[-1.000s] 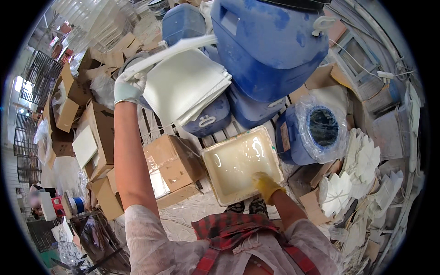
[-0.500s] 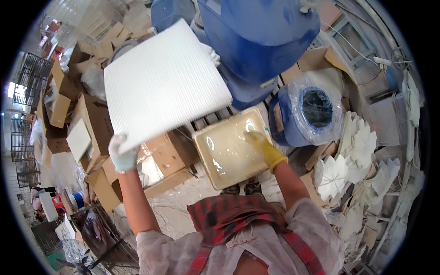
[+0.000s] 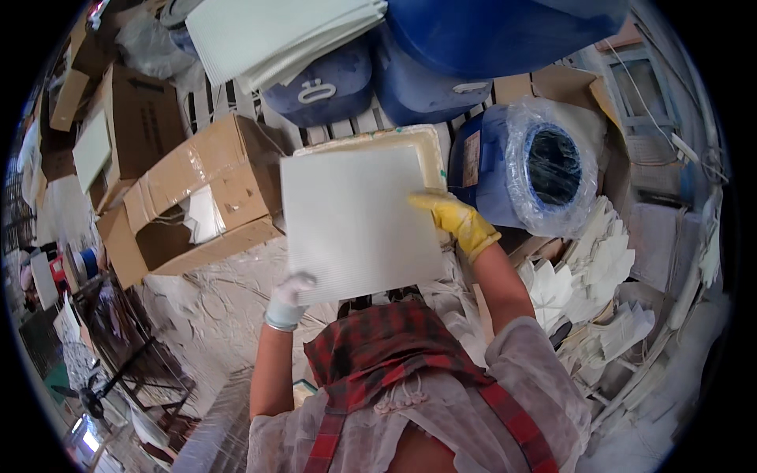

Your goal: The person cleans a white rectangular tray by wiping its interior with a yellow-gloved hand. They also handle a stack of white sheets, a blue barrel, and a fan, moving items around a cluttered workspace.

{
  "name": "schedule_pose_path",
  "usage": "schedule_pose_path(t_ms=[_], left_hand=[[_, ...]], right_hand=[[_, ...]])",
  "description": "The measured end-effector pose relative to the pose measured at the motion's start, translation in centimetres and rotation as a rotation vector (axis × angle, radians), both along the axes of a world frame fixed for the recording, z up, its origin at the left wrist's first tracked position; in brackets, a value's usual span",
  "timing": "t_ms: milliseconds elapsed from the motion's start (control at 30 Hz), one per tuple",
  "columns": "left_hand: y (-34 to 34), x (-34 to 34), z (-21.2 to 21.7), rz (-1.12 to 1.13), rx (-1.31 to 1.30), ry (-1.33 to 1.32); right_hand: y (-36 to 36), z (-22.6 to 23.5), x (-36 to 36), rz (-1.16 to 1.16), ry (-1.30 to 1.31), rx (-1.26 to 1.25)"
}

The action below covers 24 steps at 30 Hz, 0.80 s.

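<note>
A white, finely ribbed square sheet (image 3: 359, 229) lies level in front of me. My left hand (image 3: 290, 299), in a white glove, is closed on its near left corner. On the sheet's right edge rests my right hand (image 3: 457, 222), wearing a stained yellow rubber glove. Its fingers stretch over the top face; the thumb cannot be made out. Beneath the sheet is a shallow tray (image 3: 432, 154), largely covered, with its far and right rim showing. A stack of similar white sheets (image 3: 288, 31) sits at the far left on blue drums.
Blue drums (image 3: 319, 87) stand at the back. At right is an open blue barrel (image 3: 493, 169) lined with clear plastic, above piled white petal-shaped pieces (image 3: 591, 272). Open cardboard boxes (image 3: 205, 181) fill the left. A black fan (image 3: 91, 402) stands lower left.
The sheet in my left hand has come nearer and rightward, over the tray. My right hand has moved from the pale liquid in the tray to the sheet's edge. The view has shifted.
</note>
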<state>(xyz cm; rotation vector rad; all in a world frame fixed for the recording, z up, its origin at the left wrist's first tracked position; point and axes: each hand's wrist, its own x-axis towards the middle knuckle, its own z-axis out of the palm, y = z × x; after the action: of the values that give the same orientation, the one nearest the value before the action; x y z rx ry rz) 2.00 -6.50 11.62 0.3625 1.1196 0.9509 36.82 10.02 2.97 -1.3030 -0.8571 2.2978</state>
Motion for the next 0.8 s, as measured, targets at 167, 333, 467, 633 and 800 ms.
schedule_pose_path(t_ms=[167, 333, 467, 633, 800], left_hand=[[-0.3, 6.7, -7.4, -0.081, -0.245, 0.09], [3.1, 7.2, -18.8, -0.582, -0.121, 0.941], [1.7, 5.2, -32.9, -0.73, -0.012, 1.312], [4.1, 6.0, -31.9, -1.161, 0.002, 1.45], [0.9, 10.0, -20.7, -0.746, 0.105, 1.39]], right_hand=[[-1.9, -2.9, 3.0, 0.17, -0.201, 0.161], [0.1, -8.9, 1.7, 0.125, -0.513, 0.338], [1.4, -13.0, -1.5, 0.012, -0.522, 0.433], [2.7, -18.8, -3.7, -0.13, -0.655, 0.185], [3.8, -20.2, -4.0, 0.148, -1.038, 0.243]])
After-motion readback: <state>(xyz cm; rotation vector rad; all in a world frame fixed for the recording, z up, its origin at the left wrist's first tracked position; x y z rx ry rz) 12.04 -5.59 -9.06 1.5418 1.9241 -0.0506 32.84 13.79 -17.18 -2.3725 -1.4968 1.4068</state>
